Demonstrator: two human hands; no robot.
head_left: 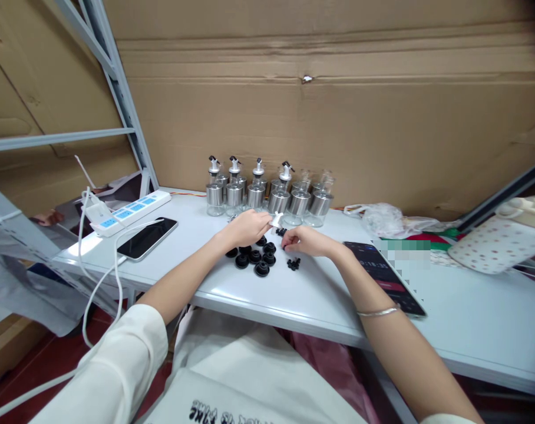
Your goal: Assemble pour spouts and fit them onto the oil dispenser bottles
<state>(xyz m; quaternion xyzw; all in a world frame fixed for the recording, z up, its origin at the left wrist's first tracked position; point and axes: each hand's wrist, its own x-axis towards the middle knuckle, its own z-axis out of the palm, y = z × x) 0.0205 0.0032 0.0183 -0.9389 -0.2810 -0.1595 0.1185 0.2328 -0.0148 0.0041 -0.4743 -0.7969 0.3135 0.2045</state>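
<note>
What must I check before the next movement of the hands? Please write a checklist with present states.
1. Left hand holding the white pourer: ok.
2. Right hand gripping the small black part: cannot tell, contact is unclear.
3. Black stoppers near left hand: ok.
4. Tiny black pieces grouped together: ok.
5. Front-row bottles all fitted with pourers: not ok, two rightmost lack them.
</note>
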